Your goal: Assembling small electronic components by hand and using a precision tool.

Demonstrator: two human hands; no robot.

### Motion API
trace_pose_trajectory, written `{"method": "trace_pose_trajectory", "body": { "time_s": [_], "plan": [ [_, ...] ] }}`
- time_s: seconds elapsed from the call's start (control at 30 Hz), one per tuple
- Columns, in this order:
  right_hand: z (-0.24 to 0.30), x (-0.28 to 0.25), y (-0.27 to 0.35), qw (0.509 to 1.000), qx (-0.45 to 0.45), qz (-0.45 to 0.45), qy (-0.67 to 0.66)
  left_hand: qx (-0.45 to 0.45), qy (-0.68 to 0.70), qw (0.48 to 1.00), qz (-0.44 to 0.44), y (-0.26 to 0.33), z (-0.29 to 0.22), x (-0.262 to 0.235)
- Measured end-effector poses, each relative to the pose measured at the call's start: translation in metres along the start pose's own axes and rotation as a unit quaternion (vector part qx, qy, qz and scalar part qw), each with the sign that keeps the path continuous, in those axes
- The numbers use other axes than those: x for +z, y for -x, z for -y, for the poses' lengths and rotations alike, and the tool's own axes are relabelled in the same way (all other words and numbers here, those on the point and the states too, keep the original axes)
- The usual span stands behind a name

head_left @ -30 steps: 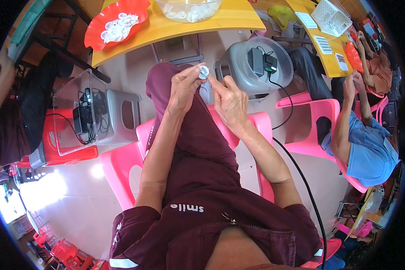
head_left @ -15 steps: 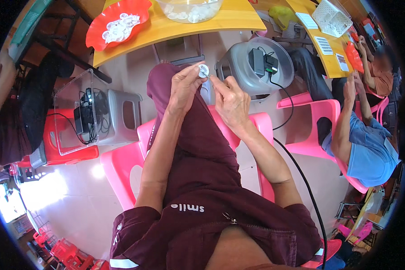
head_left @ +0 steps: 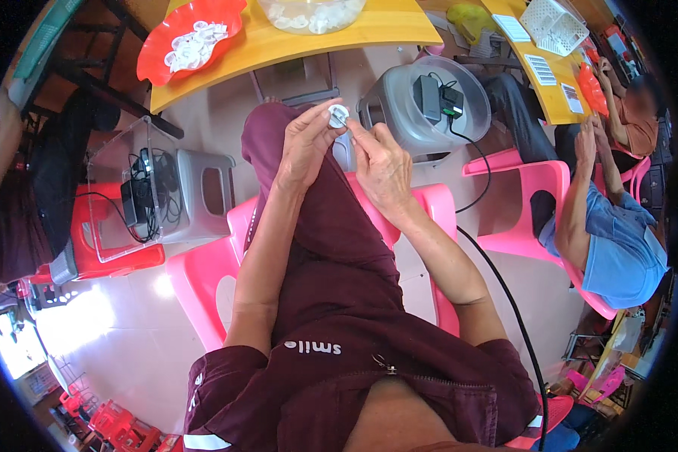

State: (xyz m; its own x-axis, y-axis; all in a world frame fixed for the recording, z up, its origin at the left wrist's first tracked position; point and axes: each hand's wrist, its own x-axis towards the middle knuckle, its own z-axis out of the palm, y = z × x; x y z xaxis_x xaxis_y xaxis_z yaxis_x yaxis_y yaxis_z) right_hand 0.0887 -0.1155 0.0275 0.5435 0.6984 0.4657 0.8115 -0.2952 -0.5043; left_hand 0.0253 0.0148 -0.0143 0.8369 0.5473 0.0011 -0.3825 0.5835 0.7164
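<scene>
By the left hand point(head_left: 306, 143), a round white part point(head_left: 338, 116) is clamped between the fingers, short of the bench point(head_left: 384, 32); fitting or trimming by the right hand point(head_left: 384, 167), whose grip cannot be told, seems underway. Steadiness seems called for next.

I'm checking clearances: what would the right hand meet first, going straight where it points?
Probably the white round piece in the left hand; the right hand looks almost touching it, though depth is unclear.

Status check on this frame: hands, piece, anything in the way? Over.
Left hand holding small round white piece. Right hand at its lower-right edge, exact grip unclear. Black cable off to the right, apart from both hands.
</scene>
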Motion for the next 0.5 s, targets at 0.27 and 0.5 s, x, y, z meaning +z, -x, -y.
{"method": "trace_pose_trajectory", "body": {
  "time_s": [0.27, 0.5],
  "plan": [
    [0.0001, -0.0011, 0.0001, 1.000, 0.002, 0.005, -0.015, 0.002, 0.005, 1.000, 0.006, 0.0008, -0.0001, -0.0003],
    [0.0007, 0.0013, 0.0011, 1.000, 0.006, 0.006, 0.001, 0.013, 0.000, 1.000, 0.001, 0.0020, 0.0017, 0.0030]
  ]
}}
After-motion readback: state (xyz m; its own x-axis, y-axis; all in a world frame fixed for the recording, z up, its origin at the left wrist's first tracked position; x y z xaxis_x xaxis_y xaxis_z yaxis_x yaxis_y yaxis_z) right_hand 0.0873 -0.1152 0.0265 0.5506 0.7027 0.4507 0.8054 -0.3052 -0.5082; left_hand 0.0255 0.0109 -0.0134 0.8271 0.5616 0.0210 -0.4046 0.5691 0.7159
